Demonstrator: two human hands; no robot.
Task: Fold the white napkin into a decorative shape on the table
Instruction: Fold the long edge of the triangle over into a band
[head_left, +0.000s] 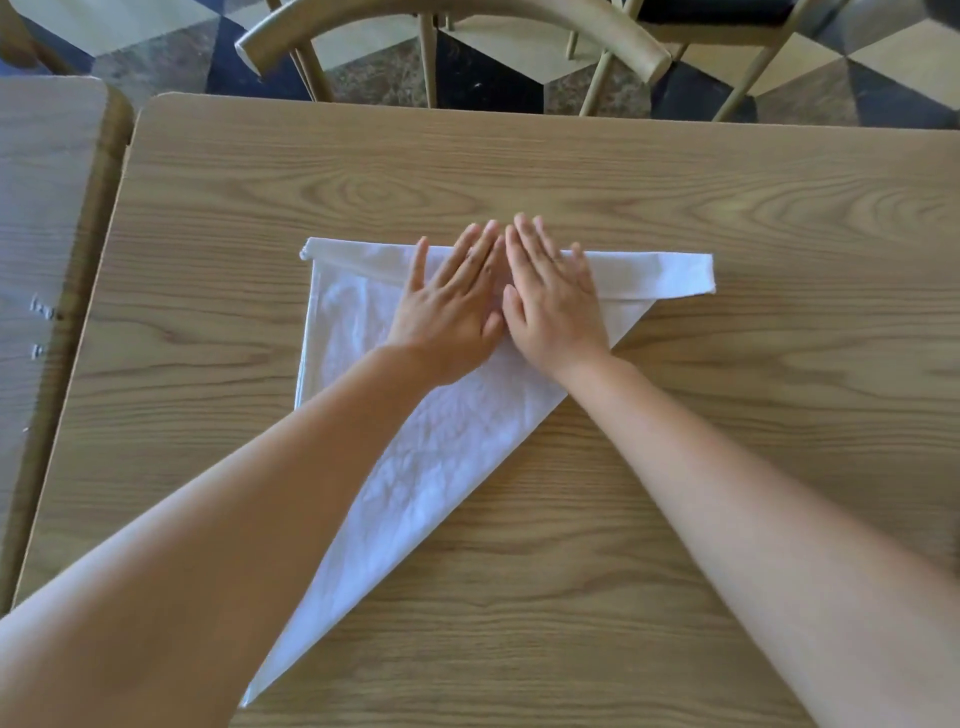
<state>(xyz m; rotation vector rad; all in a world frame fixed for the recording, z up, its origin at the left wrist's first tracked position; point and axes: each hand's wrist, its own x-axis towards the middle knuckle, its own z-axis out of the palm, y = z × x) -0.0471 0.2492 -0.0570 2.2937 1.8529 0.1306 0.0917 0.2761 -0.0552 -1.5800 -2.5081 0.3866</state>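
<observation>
The white napkin (441, 447) lies on the wooden table (727, 208), folded into a triangle with its point toward me at the lower left. Along its far edge a narrow band (654, 275) is folded over. My left hand (452, 306) and my right hand (553, 301) rest flat, palms down, side by side on the middle of that far edge. Their fingers are stretched out and slightly apart, and the fingertips reach just past the band onto the table. Neither hand grips anything. My forearms cover part of the napkin.
A wooden chair (457, 31) stands at the table's far side, another chair (753, 31) is behind it to the right. A second table (41, 208) adjoins on the left. Patterned floor shows beyond.
</observation>
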